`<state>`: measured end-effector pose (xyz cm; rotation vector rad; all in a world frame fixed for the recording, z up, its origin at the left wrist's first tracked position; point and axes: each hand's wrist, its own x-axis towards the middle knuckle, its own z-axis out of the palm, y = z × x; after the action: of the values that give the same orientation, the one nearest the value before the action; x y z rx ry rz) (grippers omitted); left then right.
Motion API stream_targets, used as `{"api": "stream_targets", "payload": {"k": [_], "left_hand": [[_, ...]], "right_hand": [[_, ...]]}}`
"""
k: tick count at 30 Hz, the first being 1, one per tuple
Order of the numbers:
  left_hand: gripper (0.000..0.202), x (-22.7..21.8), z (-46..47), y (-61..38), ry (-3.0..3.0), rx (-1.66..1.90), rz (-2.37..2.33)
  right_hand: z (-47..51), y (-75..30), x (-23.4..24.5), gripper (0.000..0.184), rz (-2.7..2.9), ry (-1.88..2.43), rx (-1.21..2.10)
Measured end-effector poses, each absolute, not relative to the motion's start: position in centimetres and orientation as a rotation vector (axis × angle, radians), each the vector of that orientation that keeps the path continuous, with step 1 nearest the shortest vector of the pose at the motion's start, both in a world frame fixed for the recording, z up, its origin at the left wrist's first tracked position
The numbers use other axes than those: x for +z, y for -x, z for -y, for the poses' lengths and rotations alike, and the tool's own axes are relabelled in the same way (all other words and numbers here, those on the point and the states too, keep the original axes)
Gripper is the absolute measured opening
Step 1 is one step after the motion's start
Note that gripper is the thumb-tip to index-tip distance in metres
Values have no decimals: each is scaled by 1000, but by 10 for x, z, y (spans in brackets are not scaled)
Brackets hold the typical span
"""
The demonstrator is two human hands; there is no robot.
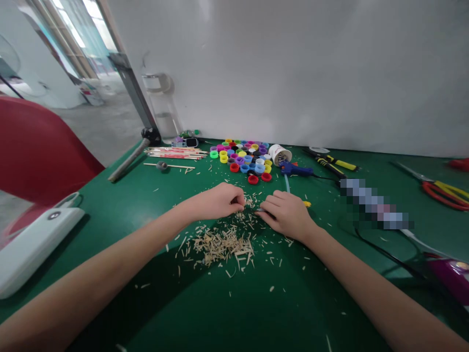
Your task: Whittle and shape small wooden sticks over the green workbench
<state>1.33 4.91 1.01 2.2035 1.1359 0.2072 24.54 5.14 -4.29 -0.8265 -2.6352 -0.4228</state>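
My left hand (pixel 223 201) is closed in a pinch above the wood shavings, and whatever its fingertips hold is too small to make out. Facing it a short way to the right, my right hand (pixel 287 212) is wrapped round a slim tool with a grey, blade-like tip (pixel 261 210) pointing left. A yellow piece (pixel 307 204) shows just behind that hand; I cannot tell whether it belongs to the tool. Below and between the hands lies a loose heap of pale wood shavings (pixel 222 245), with more chips scattered around on the green table (pixel 256 313).
Behind the hands are colourful bottle caps (pixel 244 159), a tipped white cup (pixel 280 154) and a blue glue gun (pixel 296 169). Bundled sticks (pixel 179 152) and a hammer (pixel 130 159) lie left. Pliers (pixel 326 164), scissors (pixel 436 186) and cables are right. A white device (pixel 40 249) stands front left.
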Motion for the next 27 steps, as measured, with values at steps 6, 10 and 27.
{"api": "stream_targets", "payload": {"k": [6,10,27], "left_hand": [[18,5,-52,-12,-2179,211,-1123],[16,5,-51,-12,-2184,206,-1127],[16,7,-48,-12,-2218,251,-1156]], "right_hand": [[-56,-243,-39,32,2703,876,-357],[-60,-241,-35,29,2768,878,-225],[-50,-246,-44,27,2585,848,-377]]}}
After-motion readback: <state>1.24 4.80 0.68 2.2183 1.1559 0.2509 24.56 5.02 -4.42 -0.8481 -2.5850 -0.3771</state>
